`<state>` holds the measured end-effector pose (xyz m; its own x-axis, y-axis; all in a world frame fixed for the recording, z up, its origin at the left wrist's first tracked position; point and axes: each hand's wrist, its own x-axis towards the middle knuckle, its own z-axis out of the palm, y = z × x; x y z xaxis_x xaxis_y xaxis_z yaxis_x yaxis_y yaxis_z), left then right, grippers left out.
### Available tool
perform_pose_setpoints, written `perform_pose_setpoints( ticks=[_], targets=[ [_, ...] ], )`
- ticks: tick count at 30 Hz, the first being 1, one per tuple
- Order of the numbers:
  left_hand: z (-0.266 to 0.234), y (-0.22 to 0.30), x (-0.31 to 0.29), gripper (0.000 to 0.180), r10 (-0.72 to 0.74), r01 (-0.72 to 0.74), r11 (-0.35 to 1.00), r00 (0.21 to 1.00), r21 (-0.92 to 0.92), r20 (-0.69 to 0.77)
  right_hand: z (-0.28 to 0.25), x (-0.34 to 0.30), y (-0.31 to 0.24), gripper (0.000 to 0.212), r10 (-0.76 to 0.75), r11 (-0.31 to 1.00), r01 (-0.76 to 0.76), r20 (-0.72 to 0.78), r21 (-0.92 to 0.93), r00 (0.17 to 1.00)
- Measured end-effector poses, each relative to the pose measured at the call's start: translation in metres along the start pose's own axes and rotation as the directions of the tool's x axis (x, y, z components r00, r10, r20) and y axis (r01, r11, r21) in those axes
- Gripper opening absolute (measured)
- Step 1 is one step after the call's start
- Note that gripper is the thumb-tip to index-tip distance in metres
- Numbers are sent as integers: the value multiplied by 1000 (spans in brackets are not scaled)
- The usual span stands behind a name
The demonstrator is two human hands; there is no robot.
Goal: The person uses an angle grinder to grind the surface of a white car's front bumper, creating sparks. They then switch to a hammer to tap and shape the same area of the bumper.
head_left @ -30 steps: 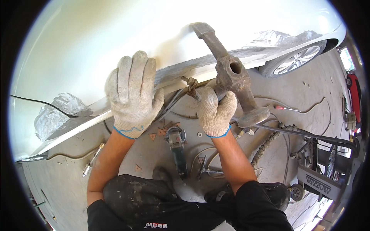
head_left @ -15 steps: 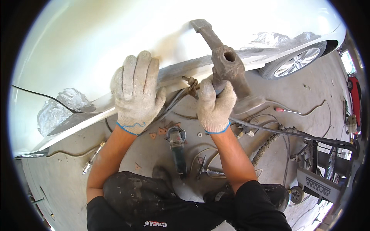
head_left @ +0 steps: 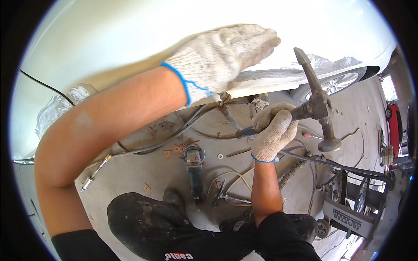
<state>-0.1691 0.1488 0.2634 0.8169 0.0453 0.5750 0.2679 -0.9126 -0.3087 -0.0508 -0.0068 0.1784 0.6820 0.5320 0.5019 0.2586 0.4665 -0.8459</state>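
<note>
My left hand [head_left: 228, 54], in a white knit glove with blue trim, lies stretched out flat against the white car body [head_left: 130, 35], fingers pointing right. Just beneath its fingertips runs a grey sanded strip [head_left: 272, 75] along the lower edge of the panel. In my right hand [head_left: 274, 132], gloved the same way, is a body hammer [head_left: 321, 105] gripped by the handle close to its head. The hammer is held below the panel, apart from it, its long narrow end up and its round face down. Part of its handle [head_left: 247, 132] shows left of the glove.
On the floor lie an angle grinder [head_left: 194, 174], several triangular metal pieces [head_left: 179, 148], a washer [head_left: 220, 155] and tangled cables and hoses [head_left: 300, 163]. A wheeled machine [head_left: 352, 215] stands at right, below the car's wheel [head_left: 337, 82]. A red car [head_left: 393, 130] is farther off.
My left hand has slid right and up along the panel, its forearm now crossing in front of it. My right hand has moved right and down with the hammer, turning it away from the panel.
</note>
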Motion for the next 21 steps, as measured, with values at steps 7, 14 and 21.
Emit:
perform_pose_setpoints(
  ticks=[7, 14, 21],
  targets=[
    [-55, -10, -52, 93, -67, 57, 997, 972, 50, 226, 2, -13, 12, 30, -26, 999, 29, 79, -41, 997],
    [-53, -7, -79, 83, -71, 45, 986, 984, 162, 162, 18, -12, -1, 34, -202, 978, 188, 206, 85, 958],
    [-53, -3, -76, 80, -71, 34, 978, 982, 204, 178, 28, -14, 5, 34, -105, 991, 115, 140, -63, 984]
  ],
)
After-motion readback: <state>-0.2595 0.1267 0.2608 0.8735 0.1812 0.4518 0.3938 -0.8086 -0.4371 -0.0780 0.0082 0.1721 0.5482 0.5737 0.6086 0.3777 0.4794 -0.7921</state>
